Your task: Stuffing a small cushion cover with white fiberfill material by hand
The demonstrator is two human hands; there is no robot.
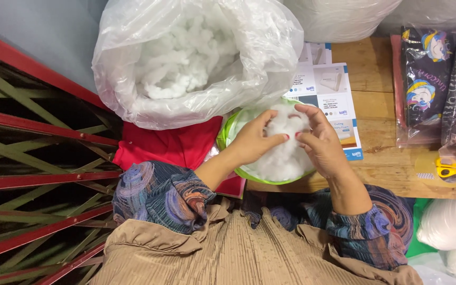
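One clump of white stuffing [283, 153] sits in one green-rimmed bowl [227, 138] on the wooden surface [381, 158] — pinched between the fingers of the left hand [252, 140] and right hand [320, 142] — beside one big clear bag of stuffing [186, 58].

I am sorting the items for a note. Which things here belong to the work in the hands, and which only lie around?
In use: left hand and right hand, both on the white stuffing; green bowl; stuffing bag.

Lying about: leaflets; tape dispenser; packed fabrics; red cloth.
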